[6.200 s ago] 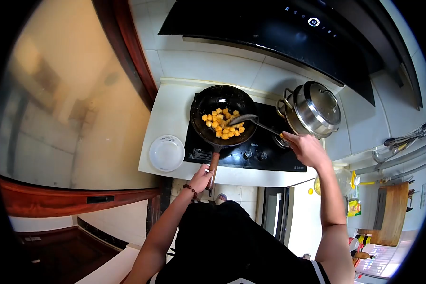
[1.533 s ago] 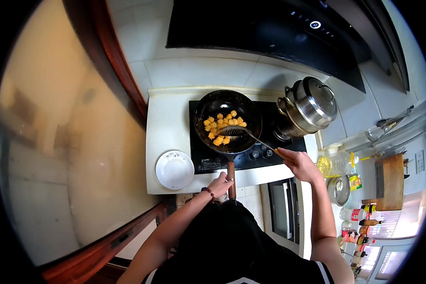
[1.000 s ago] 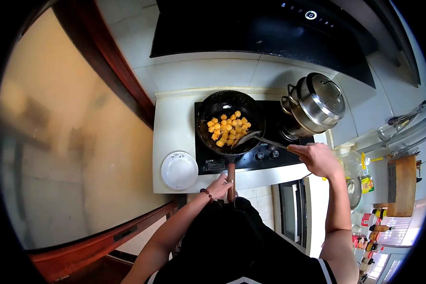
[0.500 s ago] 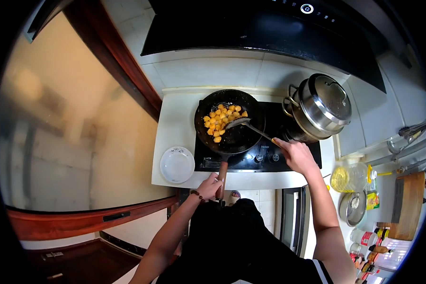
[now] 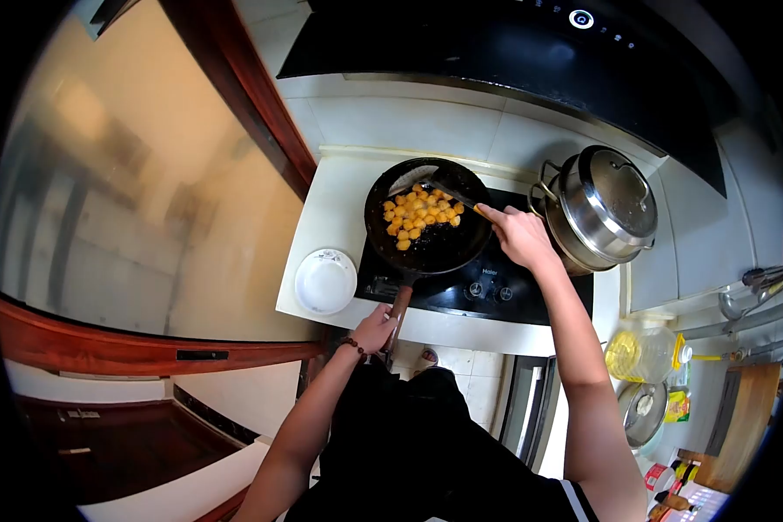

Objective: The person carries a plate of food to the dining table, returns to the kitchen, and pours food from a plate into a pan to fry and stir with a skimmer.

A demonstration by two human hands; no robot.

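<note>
A dark wok (image 5: pixel 435 255) sits on the left part of the black cooktop (image 5: pixel 531 300), its wooden handle (image 5: pixel 399 306) pointing toward me. My left hand (image 5: pixel 375 330) is closed on that handle. Golden-brown chunks of food (image 5: pixel 422 211) lie grouped in the middle of the wok. My right hand (image 5: pixel 520 236) grips the end of a metal cooking spatula (image 5: pixel 452 192). The spatula's blade is inside the wok at its far left wall, beyond the food.
A white bowl (image 5: pixel 325 282) stands on the counter left of the cooktop. A lidded steel steamer pot (image 5: pixel 602 209) occupies the right burner. An oil jug (image 5: pixel 644 354) and a metal basin (image 5: pixel 644 409) are at the right. The range hood (image 5: pixel 513 52) hangs above.
My right hand has moved up and left, carrying the spatula blade from the food's right side to the wok's far left wall. The view has shifted and tilted slightly; my left hand keeps the handle.
</note>
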